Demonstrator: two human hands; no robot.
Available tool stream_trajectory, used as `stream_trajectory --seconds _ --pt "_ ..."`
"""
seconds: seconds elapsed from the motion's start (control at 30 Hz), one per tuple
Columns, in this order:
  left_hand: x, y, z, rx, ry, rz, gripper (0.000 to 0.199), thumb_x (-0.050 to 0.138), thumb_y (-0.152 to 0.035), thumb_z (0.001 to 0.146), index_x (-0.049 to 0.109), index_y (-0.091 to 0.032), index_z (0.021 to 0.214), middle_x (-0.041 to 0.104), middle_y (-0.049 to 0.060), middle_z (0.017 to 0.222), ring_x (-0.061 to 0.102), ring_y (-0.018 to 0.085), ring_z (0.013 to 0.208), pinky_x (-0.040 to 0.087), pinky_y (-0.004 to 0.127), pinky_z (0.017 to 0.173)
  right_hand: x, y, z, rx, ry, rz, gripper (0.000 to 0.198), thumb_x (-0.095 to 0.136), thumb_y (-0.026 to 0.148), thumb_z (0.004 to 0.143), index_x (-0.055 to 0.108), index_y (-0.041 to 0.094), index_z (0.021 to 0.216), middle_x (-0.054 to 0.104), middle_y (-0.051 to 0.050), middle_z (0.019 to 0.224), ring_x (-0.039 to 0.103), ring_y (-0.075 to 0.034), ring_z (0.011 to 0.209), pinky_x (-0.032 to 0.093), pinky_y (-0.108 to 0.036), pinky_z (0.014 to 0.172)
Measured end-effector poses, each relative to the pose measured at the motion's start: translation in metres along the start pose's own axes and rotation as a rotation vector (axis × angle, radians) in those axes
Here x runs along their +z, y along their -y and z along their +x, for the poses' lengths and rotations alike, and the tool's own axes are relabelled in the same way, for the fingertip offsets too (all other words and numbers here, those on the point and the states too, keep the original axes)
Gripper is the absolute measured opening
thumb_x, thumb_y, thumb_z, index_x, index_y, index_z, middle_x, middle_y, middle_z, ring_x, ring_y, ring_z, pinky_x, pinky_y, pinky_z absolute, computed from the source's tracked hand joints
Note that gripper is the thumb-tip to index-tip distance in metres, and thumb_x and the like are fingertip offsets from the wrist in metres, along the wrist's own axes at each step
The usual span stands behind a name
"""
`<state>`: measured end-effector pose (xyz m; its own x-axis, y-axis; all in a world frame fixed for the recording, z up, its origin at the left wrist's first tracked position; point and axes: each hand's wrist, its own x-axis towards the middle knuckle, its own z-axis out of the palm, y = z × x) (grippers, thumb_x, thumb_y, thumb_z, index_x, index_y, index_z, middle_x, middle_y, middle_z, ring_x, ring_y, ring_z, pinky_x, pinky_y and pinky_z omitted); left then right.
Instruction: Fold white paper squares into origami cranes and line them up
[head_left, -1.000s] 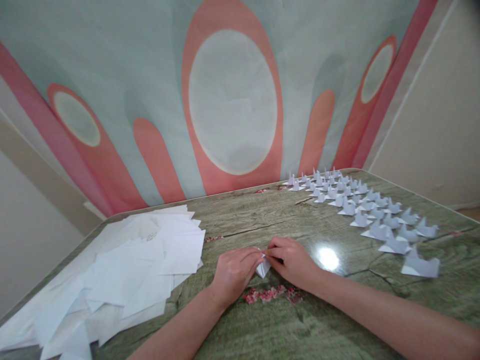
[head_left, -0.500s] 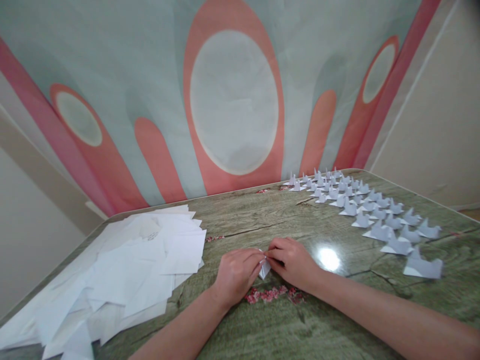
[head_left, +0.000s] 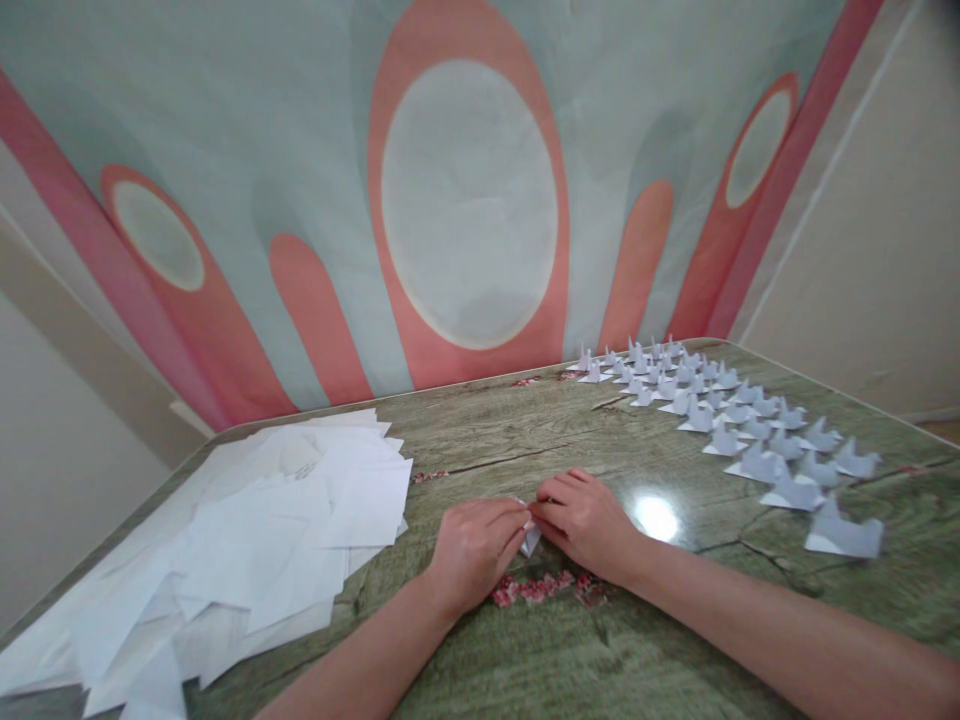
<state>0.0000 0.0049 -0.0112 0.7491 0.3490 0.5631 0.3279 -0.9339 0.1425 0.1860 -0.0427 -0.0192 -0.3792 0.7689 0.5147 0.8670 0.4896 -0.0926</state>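
No words or numbers are showing legibly. On a sheet in the paper pile [head_left: 285, 550], a little cluster of faint grey marks [head_left: 306, 470] is showing, possibly forming writing or print, but blurring too much for reading at this size.

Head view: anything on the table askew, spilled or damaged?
The paper sheets at left lie askew, overlapping at mixed angles, unlike the paper birds in rough rows at right. No spill shows. The folded paper in the left hand and right hand is mostly hidden, condition unclear.
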Motion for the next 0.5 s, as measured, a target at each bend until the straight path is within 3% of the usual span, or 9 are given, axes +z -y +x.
stream_trajectory --seconds 0.5 --pt "-0.0025 -0.0011 -0.0010 0.016 -0.043 -0.057 0.013 0.055 -0.017 0.083 0.063 -0.021 0.093 0.069 0.001 0.094 0.064 0.013 0.085 0.050 0.026 0.078 -0.0015 0.0003 -0.0005 0.006 0.021 0.000 0.011 0.055 0.020 0.083 0.066 0.020 0.084 0.059 -0.002 0.075 0.048 -0.015 0.070 0.028 -0.030 0.065"
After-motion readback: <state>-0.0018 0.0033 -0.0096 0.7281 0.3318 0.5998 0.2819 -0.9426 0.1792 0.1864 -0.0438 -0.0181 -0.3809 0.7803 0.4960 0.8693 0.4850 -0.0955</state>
